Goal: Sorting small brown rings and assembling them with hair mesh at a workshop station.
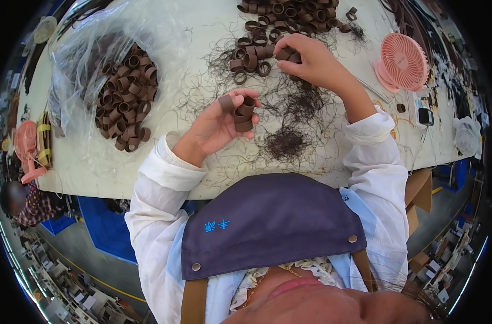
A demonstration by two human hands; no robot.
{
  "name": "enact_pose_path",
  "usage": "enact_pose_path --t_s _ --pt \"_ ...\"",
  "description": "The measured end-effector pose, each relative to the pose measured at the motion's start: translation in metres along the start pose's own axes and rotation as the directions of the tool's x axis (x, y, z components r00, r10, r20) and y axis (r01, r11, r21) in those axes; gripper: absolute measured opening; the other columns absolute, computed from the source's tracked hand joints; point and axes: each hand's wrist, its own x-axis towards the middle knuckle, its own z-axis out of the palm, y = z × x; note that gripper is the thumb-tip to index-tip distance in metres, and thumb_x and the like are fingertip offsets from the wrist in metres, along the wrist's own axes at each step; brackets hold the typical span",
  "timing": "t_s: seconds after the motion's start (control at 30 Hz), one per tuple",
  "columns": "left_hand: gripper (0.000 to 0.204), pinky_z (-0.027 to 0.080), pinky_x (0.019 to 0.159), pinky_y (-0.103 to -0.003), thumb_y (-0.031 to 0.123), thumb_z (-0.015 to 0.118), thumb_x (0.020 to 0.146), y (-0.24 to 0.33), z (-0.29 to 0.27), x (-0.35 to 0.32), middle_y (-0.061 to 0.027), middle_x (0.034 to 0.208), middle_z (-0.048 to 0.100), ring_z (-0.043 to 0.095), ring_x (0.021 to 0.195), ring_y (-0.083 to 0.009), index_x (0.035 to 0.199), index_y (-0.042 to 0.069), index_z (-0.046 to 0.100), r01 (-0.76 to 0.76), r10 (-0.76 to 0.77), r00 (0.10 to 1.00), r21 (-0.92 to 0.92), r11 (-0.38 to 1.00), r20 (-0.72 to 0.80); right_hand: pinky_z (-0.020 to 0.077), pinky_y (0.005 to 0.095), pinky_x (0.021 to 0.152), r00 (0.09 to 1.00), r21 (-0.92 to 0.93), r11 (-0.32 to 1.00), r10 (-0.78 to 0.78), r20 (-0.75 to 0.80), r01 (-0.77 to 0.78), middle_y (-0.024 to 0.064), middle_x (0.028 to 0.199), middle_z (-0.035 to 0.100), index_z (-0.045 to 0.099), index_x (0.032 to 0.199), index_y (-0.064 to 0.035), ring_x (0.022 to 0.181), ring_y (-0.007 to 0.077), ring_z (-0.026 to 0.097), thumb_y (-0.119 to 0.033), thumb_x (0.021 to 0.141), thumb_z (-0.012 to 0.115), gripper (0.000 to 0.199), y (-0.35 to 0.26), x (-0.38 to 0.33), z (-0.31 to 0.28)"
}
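Note:
My left hand [209, 128] is turned palm up above the table, its fingers curled round several brown strap loops [244, 114]; one more loop [226, 103] sits by the thumb. Farther out, my right hand [316, 63] grips brown loops [292, 56] between thumb and fingers, at the near edge of a heap of loose loops [289, 17]. How many loops it holds is partly hidden by the fingers. Dark thread trimmings [286, 143] lie in tangles below and between my hands.
A clear plastic bag [73, 75] at the left lies open around a pile of brown loops [124, 97]. Pink fans [402, 62] stand at both sides. A small dark-faced device [425, 116], a white basket [466, 135] and dark straps [413, 24] lie to the right. Blue bins [102, 227] stand below the table edge.

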Motion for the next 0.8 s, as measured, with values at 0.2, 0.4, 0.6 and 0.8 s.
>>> enact_pose_path --t_s 0.2,0.4,0.6,0.8 --pt "0.041 0.055 0.08 -0.043 0.033 0.044 0.099 -0.006 0.001 0.01 -0.0111 0.121 0.056 0.06 0.103 -0.0244 0.129 0.006 0.048 -0.033 0.035 0.999 -0.144 0.989 0.013 0.0487 0.0346 0.069 0.989 0.173 0.974 -0.146 0.0 0.144 0.0094 0.09 0.06 0.06 0.095 -0.006 0.081 0.0266 0.061 -0.017 0.078 0.07 0.023 -0.063 -0.023 -0.005" --pt "0.044 0.052 0.088 -0.045 0.037 0.038 0.101 -0.016 0.005 0.021 -0.0084 0.124 0.056 0.059 0.108 -0.0231 0.133 0.008 0.047 -0.014 0.026 0.999 -0.365 0.931 0.026 0.0502 0.0348 0.073 0.928 -0.09 0.936 -0.319 0.192 0.34 0.0063 0.105 0.059 0.058 0.105 -0.0103 0.088 0.0241 0.062 -0.017 0.077 0.072 0.032 -0.088 -0.037 0.027" --pt "0.038 0.056 0.075 -0.04 0.034 0.041 0.1 -0.02 0.001 0.017 -0.0074 0.12 0.057 0.06 0.104 -0.0218 0.127 0.01 0.052 -0.048 0.026 0.998 -0.409 0.911 -0.059 0.0499 0.0362 0.074 0.903 -0.12 0.909 -0.413 -0.118 0.4 0.0062 0.101 0.06 0.06 0.103 -0.011 0.089 0.0255 0.062 -0.017 0.078 0.071 0.027 -0.085 -0.034 0.027" --pt "0.028 0.043 0.046 -0.024 0.026 0.046 0.099 -0.011 0.003 0.011 -0.01 0.118 0.053 0.051 0.084 -0.0208 0.122 0.013 0.055 -0.034 0.018 0.999 -0.399 0.916 -0.045 0.0495 0.0383 0.071 0.965 -0.242 0.966 0.028 -0.262 -0.094 0.0076 0.089 0.063 0.064 0.092 -0.0095 0.084 0.0284 0.062 -0.019 0.089 0.058 0.012 0.005 -0.027 -0.017"
